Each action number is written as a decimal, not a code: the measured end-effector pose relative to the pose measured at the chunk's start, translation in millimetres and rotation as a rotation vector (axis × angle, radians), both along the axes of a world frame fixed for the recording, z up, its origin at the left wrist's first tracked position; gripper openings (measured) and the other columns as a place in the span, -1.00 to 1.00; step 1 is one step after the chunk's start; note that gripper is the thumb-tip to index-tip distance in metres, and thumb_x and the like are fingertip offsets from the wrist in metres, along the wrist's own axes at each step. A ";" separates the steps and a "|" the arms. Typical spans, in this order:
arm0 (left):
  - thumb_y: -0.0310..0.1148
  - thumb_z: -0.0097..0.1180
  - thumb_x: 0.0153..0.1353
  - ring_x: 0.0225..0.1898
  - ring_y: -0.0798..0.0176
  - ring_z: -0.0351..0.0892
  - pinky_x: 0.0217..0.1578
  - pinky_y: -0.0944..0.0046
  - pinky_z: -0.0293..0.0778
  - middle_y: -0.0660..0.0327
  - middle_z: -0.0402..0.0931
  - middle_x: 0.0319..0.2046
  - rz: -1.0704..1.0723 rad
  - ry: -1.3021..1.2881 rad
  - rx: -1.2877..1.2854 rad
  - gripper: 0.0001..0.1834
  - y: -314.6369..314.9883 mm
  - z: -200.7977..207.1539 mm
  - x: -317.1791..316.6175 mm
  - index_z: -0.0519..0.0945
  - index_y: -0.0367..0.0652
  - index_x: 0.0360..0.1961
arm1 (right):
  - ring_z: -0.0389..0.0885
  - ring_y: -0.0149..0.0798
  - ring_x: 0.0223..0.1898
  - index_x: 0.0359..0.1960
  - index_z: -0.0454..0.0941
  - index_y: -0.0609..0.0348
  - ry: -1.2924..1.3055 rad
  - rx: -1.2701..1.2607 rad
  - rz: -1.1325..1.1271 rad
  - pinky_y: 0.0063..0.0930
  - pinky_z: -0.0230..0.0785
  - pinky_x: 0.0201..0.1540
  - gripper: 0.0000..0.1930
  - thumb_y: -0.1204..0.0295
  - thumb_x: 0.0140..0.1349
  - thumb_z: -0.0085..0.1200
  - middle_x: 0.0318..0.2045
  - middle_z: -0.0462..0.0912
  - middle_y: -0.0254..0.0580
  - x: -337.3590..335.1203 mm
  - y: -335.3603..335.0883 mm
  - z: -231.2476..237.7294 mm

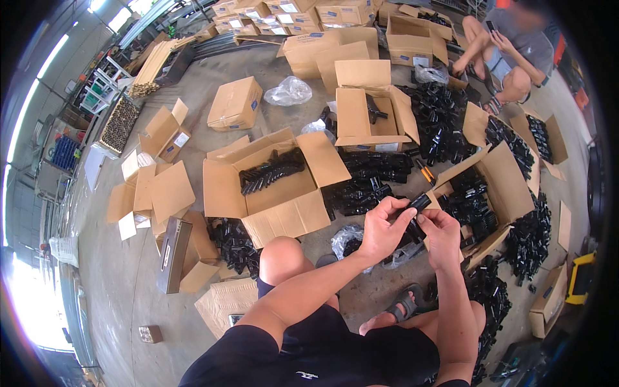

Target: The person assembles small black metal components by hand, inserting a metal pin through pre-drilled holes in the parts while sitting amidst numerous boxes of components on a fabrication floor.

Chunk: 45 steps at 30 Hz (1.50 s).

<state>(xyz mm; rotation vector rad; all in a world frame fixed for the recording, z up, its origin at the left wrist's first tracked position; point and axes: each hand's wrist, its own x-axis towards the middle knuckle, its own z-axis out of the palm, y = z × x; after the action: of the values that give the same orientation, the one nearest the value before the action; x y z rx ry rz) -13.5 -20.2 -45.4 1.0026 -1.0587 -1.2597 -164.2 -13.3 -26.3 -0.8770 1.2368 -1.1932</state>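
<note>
Between my hands, in front of my knees, is a black tubular part [420,202]. My left hand [385,231] is closed on it, thumb and fingers pinching near its lower end. My right hand [442,237] is closed too, its fingertips pressed against the part's side. A second dark piece seems to hang below the fingers, but I cannot make out its kind. Just right of my hands stands an open carton [509,187] of black parts. To the left, another open cardboard box [271,222] holds neatly laid rows of black parts [274,171].
Piles of loose black parts [445,122] cover the floor ahead and to the right. Clear plastic bags [288,91] lie among several cartons. An orange-handled tool [425,171] rests beyond my hands. A co-worker [509,51] sits at the far right, holding a black part.
</note>
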 end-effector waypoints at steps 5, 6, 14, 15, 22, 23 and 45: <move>-0.49 0.26 0.32 -0.23 0.56 0.54 -0.21 0.48 0.50 0.28 0.66 -0.24 -0.003 0.001 0.034 -0.81 1.5 2.4 1.5 0.57 -0.32 -0.09 | 0.54 -0.55 -0.36 -0.20 0.63 0.38 0.021 -0.021 -0.016 -0.65 0.39 -0.25 -0.87 0.54 0.29 0.22 -0.34 0.67 -0.34 4.0 2.5 -1.5; -0.49 0.26 0.32 -0.24 0.56 0.54 -0.21 0.48 0.49 0.28 0.66 -0.25 -0.004 -0.002 0.042 -0.80 2.4 3.8 1.9 0.57 -0.31 -0.09 | 0.53 -0.56 -0.37 -0.20 0.63 0.38 0.055 -0.021 -0.020 -0.66 0.37 -0.26 -0.87 0.52 0.31 0.21 -0.34 0.67 -0.36 4.1 3.3 -3.9; -0.49 0.25 0.32 -0.24 0.55 0.54 -0.21 0.47 0.50 0.27 0.66 -0.26 0.015 -0.040 0.015 -0.81 1.8 11.3 2.9 0.57 -0.33 -0.10 | 0.48 -0.58 -0.38 -0.17 0.62 0.36 0.185 -0.039 0.009 -0.65 0.33 -0.29 -0.85 0.48 0.36 0.16 -0.36 0.64 -0.39 5.5 6.3 -1.6; -0.50 0.25 0.32 -0.24 0.55 0.54 -0.21 0.46 0.50 0.27 0.66 -0.25 0.016 -0.029 0.010 -0.81 1.0 11.0 2.0 0.57 -0.34 -0.10 | 0.49 -0.58 -0.37 -0.17 0.62 0.35 0.166 -0.052 0.005 -0.65 0.34 -0.28 -0.85 0.49 0.36 0.17 -0.35 0.64 -0.38 7.0 5.6 1.5; -0.51 0.25 0.32 -0.23 0.54 0.55 -0.20 0.47 0.50 0.27 0.66 -0.24 0.015 0.014 0.023 -0.81 4.6 5.6 0.4 0.57 -0.33 -0.09 | 0.55 -0.56 -0.32 -0.18 0.61 0.36 0.083 -0.017 0.019 -0.65 0.40 -0.20 -0.88 0.58 0.28 0.21 -0.32 0.67 -0.33 0.9 3.4 -0.6; -0.51 0.25 0.32 -0.23 0.55 0.55 -0.21 0.47 0.50 0.27 0.66 -0.24 0.006 -0.017 0.039 -0.81 4.7 6.0 0.4 0.57 -0.33 -0.09 | 0.55 -0.56 -0.33 -0.19 0.61 0.37 0.133 -0.026 0.002 -0.65 0.41 -0.21 -0.88 0.60 0.27 0.21 -0.33 0.67 -0.35 2.3 4.8 3.5; -0.50 0.24 0.33 -0.25 0.56 0.53 -0.24 0.47 0.49 0.28 0.65 -0.25 0.000 0.016 0.009 -0.81 4.8 4.8 -7.8 0.56 -0.32 -0.08 | 0.45 -0.60 -0.32 -0.18 0.59 0.29 -0.074 -0.043 -0.092 -0.68 0.30 -0.20 -0.89 0.49 0.36 0.17 -0.36 0.58 -0.48 4.9 12.5 -8.7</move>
<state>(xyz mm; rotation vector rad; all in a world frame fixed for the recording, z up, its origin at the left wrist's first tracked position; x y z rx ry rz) -21.3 -15.3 -40.6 0.9976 -1.0416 -1.2713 -159.3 -0.8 -35.0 -0.8074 1.2062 -1.3182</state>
